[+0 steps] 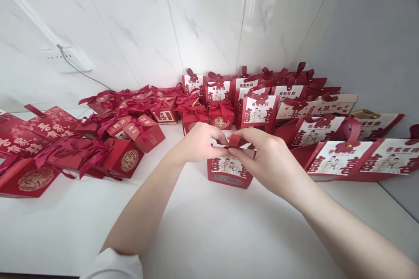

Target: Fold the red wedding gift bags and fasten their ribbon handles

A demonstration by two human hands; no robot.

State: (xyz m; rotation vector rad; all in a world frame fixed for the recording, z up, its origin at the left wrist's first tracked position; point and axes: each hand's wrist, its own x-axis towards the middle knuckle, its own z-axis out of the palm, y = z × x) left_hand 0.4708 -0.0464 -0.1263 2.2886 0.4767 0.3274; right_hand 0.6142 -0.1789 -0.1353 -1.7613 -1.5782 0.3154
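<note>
A red and white gift box with a printed couple and a clear window stands upright on the white tabletop. My left hand pinches the top edge of this box from the left side. At its right, my right hand has thumb and fingers closed round the red strap at the top. The fingertips of both hands nearly meet there, and they cover part of the box's upper edge.
Small red boxes with ribbons crowd the left and back. Taller red and white boxes stand in rows at the right, close to my right forearm. Behind is a tiled wall with a socket and a grey cable.
</note>
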